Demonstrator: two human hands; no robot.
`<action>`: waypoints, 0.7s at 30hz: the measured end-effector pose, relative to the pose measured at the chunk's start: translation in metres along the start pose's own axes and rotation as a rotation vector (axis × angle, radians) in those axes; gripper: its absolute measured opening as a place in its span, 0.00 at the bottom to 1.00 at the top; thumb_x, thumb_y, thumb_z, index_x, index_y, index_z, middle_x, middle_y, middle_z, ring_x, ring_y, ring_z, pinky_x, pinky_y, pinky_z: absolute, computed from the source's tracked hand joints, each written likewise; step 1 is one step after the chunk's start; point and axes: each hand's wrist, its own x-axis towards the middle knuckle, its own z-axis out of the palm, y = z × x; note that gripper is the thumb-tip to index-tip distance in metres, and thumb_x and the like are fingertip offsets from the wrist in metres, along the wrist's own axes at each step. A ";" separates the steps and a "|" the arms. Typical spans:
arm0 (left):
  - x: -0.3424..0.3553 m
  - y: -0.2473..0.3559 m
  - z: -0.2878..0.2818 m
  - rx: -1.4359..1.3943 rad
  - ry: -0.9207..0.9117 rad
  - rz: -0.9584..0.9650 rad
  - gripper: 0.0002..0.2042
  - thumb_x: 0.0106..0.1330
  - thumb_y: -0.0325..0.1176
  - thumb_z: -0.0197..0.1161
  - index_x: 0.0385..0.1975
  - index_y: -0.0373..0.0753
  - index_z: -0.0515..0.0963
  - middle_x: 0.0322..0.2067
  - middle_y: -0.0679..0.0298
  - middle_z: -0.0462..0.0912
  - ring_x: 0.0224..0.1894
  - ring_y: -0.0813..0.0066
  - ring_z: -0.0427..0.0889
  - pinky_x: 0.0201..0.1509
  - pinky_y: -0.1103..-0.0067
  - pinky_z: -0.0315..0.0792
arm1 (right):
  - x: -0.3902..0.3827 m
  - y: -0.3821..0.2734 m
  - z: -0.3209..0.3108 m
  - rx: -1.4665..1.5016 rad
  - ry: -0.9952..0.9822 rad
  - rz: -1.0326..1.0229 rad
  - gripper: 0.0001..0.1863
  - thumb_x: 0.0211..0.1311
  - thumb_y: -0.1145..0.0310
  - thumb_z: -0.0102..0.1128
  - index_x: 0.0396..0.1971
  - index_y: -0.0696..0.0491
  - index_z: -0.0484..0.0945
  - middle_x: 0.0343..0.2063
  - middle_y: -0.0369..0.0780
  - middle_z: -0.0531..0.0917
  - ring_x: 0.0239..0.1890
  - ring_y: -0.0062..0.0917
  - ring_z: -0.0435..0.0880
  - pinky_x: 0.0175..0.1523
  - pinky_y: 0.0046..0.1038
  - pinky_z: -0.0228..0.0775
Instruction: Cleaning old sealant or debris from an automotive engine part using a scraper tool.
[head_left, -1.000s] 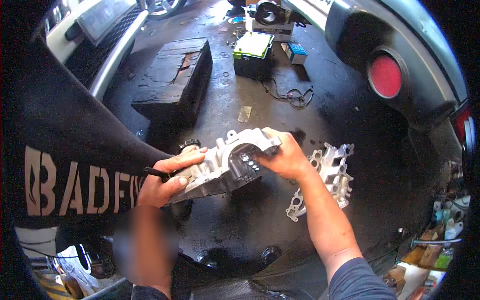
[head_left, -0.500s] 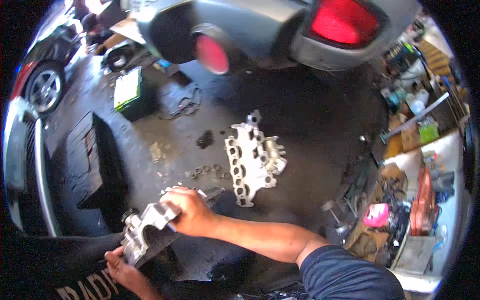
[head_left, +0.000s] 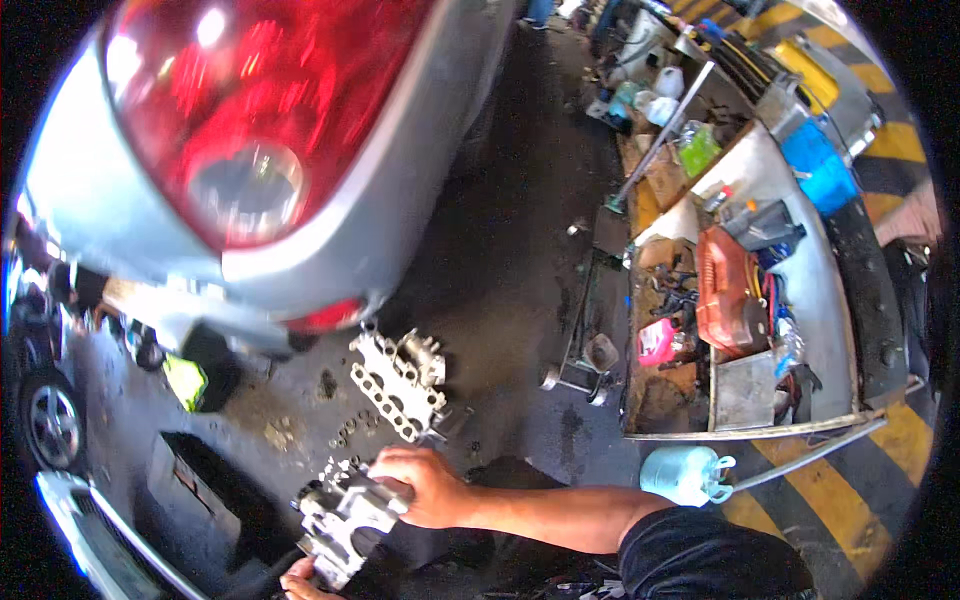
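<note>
"Any writing to read?"

"The pink container [head_left: 657, 343] on the bench [head_left: 828, 345] has a pale patch, too small to make out."

"What's around?"

"A silver car's rear corner [head_left: 410, 170] and its red tail lamp [head_left: 275, 95] fill the upper left. The bench, at right, also bears a reddish hard case [head_left: 728, 295]. Near its closer edge is a light-blue gas cylinder [head_left: 682, 475], by yellow-and-black floor stripes [head_left: 850, 490]."

"And the engine casting [head_left: 338, 525]?"

"Between both hands, above the dark floor. The right hand [head_left: 430, 487] curls round its upper end; the left hand [head_left: 303, 580], partly cut off by the frame, has fingers closed on its lower end."

"Material?"

"Bright, knobbly metal with a curved cutout. An intake manifold [head_left: 393, 385] beyond, on the floor, shows a row of rounded ports."
</note>
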 end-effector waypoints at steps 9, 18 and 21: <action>-0.040 0.169 0.018 -0.138 -0.423 0.121 0.34 0.81 0.58 0.44 0.41 0.28 0.83 0.33 0.61 0.83 0.33 0.71 0.77 0.38 0.75 0.72 | -0.008 -0.142 -0.171 -0.280 0.128 0.128 0.18 0.52 0.73 0.70 0.44 0.60 0.81 0.41 0.45 0.85 0.45 0.40 0.86 0.50 0.37 0.79; -0.037 0.309 0.067 -0.297 -0.976 0.230 0.22 0.82 0.48 0.48 0.40 0.36 0.83 0.29 0.71 0.78 0.27 0.84 0.70 0.31 0.84 0.64 | -0.021 -0.281 -0.294 -0.502 0.467 0.178 0.14 0.49 0.74 0.73 0.37 0.59 0.81 0.31 0.45 0.82 0.35 0.40 0.84 0.39 0.37 0.75; -0.046 0.371 0.095 -0.379 -1.097 0.430 0.21 0.82 0.47 0.47 0.42 0.37 0.81 0.29 0.71 0.78 0.27 0.83 0.70 0.31 0.82 0.64 | -0.032 -0.320 -0.326 -0.639 0.658 0.104 0.14 0.47 0.72 0.75 0.36 0.56 0.82 0.29 0.43 0.83 0.32 0.38 0.85 0.37 0.37 0.75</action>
